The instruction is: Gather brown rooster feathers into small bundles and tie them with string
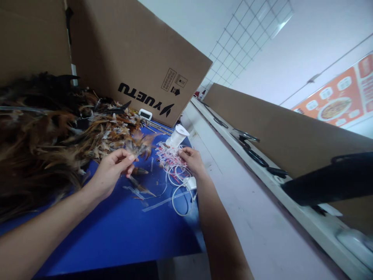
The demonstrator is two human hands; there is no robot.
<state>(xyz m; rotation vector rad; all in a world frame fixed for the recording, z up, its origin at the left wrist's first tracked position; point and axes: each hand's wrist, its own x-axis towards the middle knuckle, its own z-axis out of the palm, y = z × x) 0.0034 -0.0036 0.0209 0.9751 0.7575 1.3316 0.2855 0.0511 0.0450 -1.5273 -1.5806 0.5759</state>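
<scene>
Pinched in my left hand (118, 167) is a small bunch of feathers (140, 146), grey and brown, fanning out above the fingertips. My right hand (190, 158) reaches into a tangled heap of thin pink and white strips (169, 155); its thumb and fingertips are pressed together there, and what they grip is too small to tell. Just behind the heap, a white spool (177, 135) leans at a tilt. Loose feathers (141, 186) lie on the blue table (136, 233) below my left hand.
A large heap of brown and black feathers (43, 144) covers the left side. Behind stand a cardboard box (131, 46), a small white digital display (145, 114) and thin sticks (157, 126). A white cable (173, 198) with a charger (190, 182) lies near my right wrist.
</scene>
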